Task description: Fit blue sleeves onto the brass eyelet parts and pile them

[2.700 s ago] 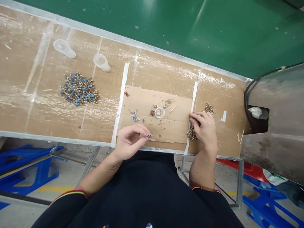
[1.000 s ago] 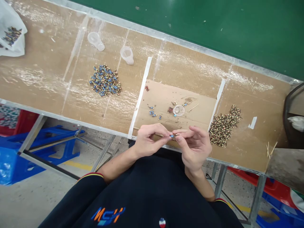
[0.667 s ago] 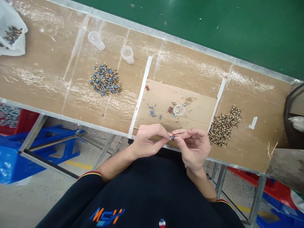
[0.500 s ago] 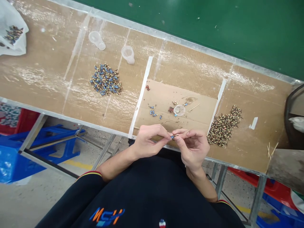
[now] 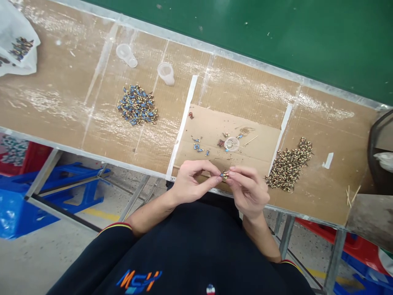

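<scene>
Between the fingertips of my left hand (image 5: 196, 180) is a small blue and gold piece (image 5: 225, 175), pinched at its blue end. My right hand (image 5: 250, 188) pinches its gold end from the other side. Both hands meet just over the table's front edge. Behind them, a cardboard sheet (image 5: 211, 123) carries a small clear cup (image 5: 231, 144), a thin stick (image 5: 251, 141) and several loose blue pieces (image 5: 198, 147). To the right lies a pile of brown and gold pieces (image 5: 288, 168).
A heap of blue and gold pieces (image 5: 137, 105) lies on the left, with two clear plastic cups (image 5: 166, 73) behind it. A white bag (image 5: 27, 61) with similar pieces sits at the far left. White tape strips (image 5: 183, 127) flank the cardboard sheet. Thin sticks (image 5: 349, 196) lie far right.
My right fingers have shifted their pinch slightly, and more of the gold end now shows. My left hand stays almost in place, still pinching the piece.
</scene>
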`<state>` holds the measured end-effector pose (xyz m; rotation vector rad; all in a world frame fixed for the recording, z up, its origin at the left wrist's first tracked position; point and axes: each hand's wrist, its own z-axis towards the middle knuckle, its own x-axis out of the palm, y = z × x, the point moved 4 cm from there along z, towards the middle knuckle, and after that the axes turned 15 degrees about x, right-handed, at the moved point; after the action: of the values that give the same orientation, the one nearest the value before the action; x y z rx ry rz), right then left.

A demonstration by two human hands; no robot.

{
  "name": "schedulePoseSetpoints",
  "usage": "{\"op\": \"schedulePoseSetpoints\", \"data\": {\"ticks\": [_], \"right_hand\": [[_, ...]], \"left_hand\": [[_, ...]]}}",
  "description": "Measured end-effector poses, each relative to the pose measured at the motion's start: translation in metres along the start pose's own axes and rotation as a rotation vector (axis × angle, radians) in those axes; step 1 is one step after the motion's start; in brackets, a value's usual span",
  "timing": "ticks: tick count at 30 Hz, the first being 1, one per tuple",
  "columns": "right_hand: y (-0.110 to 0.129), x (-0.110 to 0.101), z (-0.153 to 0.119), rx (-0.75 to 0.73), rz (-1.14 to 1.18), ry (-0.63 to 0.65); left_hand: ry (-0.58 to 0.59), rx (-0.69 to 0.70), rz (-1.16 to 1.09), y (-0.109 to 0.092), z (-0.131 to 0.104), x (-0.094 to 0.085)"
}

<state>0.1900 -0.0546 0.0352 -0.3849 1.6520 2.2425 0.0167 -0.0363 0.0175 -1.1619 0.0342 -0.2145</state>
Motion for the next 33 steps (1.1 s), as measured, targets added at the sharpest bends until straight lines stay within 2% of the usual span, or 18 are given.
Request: {"op": "schedulePoseSetpoints", "data": {"ticks": [7, 11, 21, 28, 33], "right_hand": [[0.003, 0.002, 0.006, -0.002, 0.011, 0.027], [0.003, 0.000, 0.006, 0.049, 0.005, 0.013], [0.008, 0.001, 0.006, 0.113, 0.032, 0.060], [0.011, -0.002, 0.008, 0.120, 0.049, 0.127], [0.012, -0.001, 0.006, 0.118, 0.044, 0.120]], "left_hand": [[0.089, -0.062, -0.054, 0.001, -0.002, -0.001], [0.095, 0.028, 0.012, 0.000, -0.002, -0.004], [0.120, 0.367, 0.300, -0.014, 0.003, 0.001], [0.127, 0.416, 0.313, -0.014, 0.000, 0.002], [0.089, 0.407, 0.250, -0.010, -0.003, 0.004]]}}
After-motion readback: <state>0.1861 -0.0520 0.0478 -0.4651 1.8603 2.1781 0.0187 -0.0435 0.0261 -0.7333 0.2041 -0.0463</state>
